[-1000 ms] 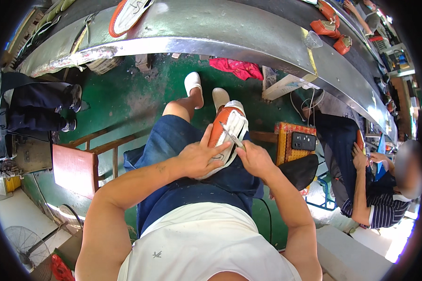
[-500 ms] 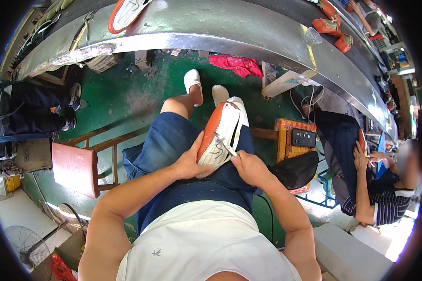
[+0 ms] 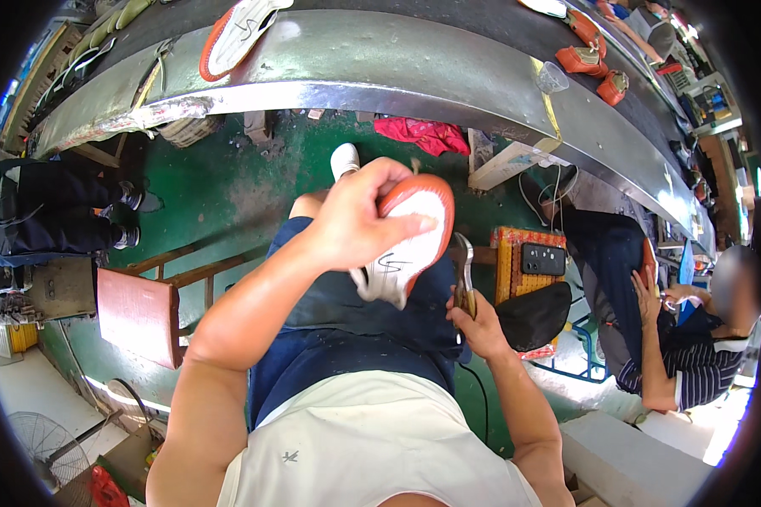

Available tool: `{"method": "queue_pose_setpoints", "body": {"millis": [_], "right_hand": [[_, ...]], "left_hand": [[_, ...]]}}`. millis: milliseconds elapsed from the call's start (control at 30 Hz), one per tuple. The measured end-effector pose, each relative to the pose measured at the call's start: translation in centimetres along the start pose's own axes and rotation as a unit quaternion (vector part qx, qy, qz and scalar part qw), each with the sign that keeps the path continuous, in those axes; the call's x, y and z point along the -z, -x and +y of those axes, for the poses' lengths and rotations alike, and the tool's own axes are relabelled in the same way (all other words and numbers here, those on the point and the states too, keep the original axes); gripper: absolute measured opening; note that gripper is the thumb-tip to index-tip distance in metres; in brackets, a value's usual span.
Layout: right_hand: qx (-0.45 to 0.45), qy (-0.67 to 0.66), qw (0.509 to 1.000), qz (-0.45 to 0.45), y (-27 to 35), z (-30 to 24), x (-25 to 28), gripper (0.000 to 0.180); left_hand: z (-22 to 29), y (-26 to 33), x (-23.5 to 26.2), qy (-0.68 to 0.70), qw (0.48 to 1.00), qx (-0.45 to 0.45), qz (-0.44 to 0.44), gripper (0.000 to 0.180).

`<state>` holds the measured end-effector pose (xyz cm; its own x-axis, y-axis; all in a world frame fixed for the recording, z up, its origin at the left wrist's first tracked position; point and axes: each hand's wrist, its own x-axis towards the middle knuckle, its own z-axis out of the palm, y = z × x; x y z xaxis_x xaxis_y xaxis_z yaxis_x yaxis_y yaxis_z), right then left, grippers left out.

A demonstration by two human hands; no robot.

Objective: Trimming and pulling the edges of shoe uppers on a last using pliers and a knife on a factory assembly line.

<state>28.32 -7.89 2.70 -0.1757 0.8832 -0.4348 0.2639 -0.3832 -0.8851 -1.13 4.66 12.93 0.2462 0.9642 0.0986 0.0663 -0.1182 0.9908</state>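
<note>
Above my lap, my left hand [image 3: 353,221] grips a half-made orange shoe [image 3: 435,221], its thumb pressed on the pale underside. White lining or insole fills the bottom, with a dark hand-drawn mark near one end, and orange edging curves around the other. To the right of the shoe, my right hand [image 3: 482,328] is closed around a pair of metal pincers [image 3: 465,275]. The curved head of the pincers points up and away, apart from the shoe. My palm hides part of their handles.
A metal-edged workbench [image 3: 338,55] runs across the front, bearing another orange-and-white shoe [image 3: 238,40] and several orange shoe pieces [image 3: 582,61]. A stool [image 3: 138,313] stands left. A phone [image 3: 543,259] and black cloth item [image 3: 533,317] lie right, near a seated co-worker [image 3: 681,346].
My left hand has lifted the shoe off my lap and turned it, so the orange-edged end faces up and right. The pincers have come away from the shoe toward the right.
</note>
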Motion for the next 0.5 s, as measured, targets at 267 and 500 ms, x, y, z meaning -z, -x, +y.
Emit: {"method": "queue_pose_setpoints", "body": {"millis": [267,500], "right_hand": [[0.046,0.187,0.977,-0.094,0.7,-3.9,-0.2,0.034],[0.197,0.300,0.925,-0.122,-2.2,-4.3,-0.2,0.049]], "left_hand": [[-14.4,6.3,-2.1,-0.189,0.981,0.007,-0.039,0.042],[-9.6,8.3,-3.1,-0.310,0.939,0.144,-0.022,0.028]]}}
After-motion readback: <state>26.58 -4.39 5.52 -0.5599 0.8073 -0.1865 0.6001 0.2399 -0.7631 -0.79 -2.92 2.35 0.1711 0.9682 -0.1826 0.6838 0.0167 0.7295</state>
